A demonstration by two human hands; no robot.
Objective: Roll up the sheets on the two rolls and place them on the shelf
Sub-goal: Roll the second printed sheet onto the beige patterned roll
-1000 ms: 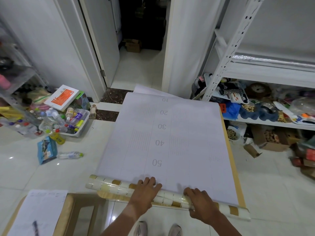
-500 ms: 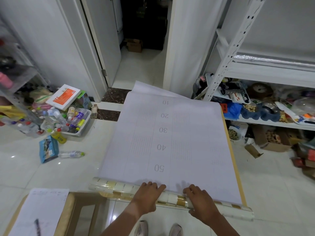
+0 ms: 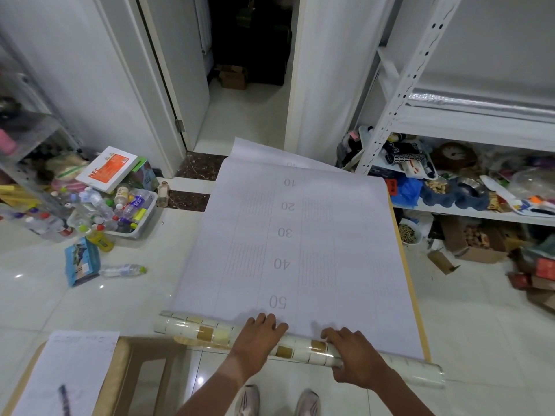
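Under both palms the tile-patterned roll point(image 3: 300, 345) is lying crosswise; the left hand point(image 3: 258, 340) is pressing it with fingers nearly flat, the right hand point(image 3: 354, 357) is curling over it. Beyond the fingertips the sheet point(image 3: 294, 250) is stretching away, looking light, floppy and slippery, so gripping wider apart seems wise.

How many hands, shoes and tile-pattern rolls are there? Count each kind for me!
hands: 2, the left hand and the right hand
shoes: 2, the other here
tile-pattern roll: 1
Total: 5
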